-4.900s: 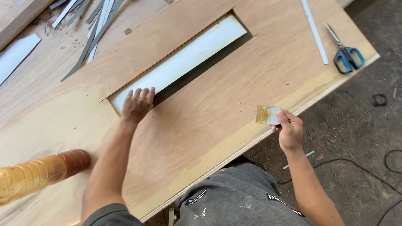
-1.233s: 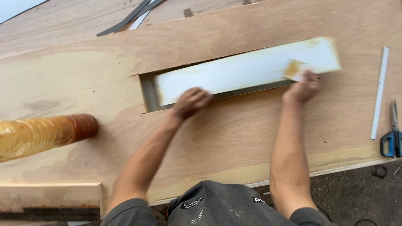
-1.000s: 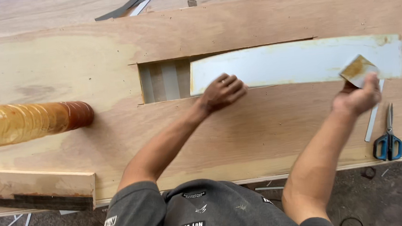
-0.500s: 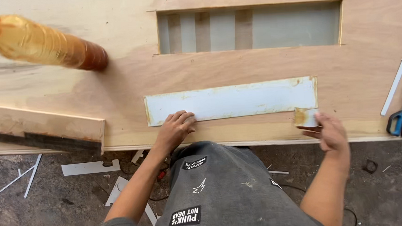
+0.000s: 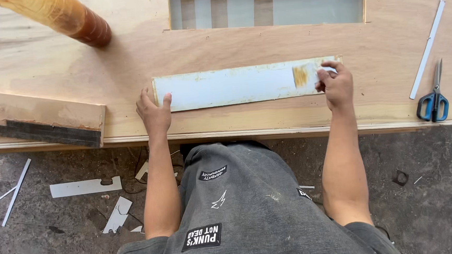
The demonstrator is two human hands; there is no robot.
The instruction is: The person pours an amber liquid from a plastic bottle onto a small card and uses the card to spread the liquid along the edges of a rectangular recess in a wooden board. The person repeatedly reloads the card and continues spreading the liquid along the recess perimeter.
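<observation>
A long white panel strip (image 5: pixel 234 85) lies flat on the plywood sheet (image 5: pixel 263 43), near its front edge. My left hand (image 5: pixel 153 111) presses on the strip's left end, fingers spread. My right hand (image 5: pixel 336 85) rests on the strip's right end, closed on a small pale spreader card that is mostly hidden under the fingers. A yellowish glue smear (image 5: pixel 300 76) sits on the strip just left of that hand. Behind the strip is a rectangular cut-out (image 5: pixel 268 4) in the plywood.
An amber glue bottle with a brown cap (image 5: pixel 65 15) lies at the back left. Blue-handled scissors (image 5: pixel 433 98) and a thin white strip (image 5: pixel 427 46) lie at the right. A plywood offcut (image 5: pixel 37 118) sits at the front left. White scraps (image 5: pixel 86 187) litter the floor.
The white strip has come out of the cut-out and now lies near the front edge. Both hands moved with it, and a glue smear has appeared at its right end.
</observation>
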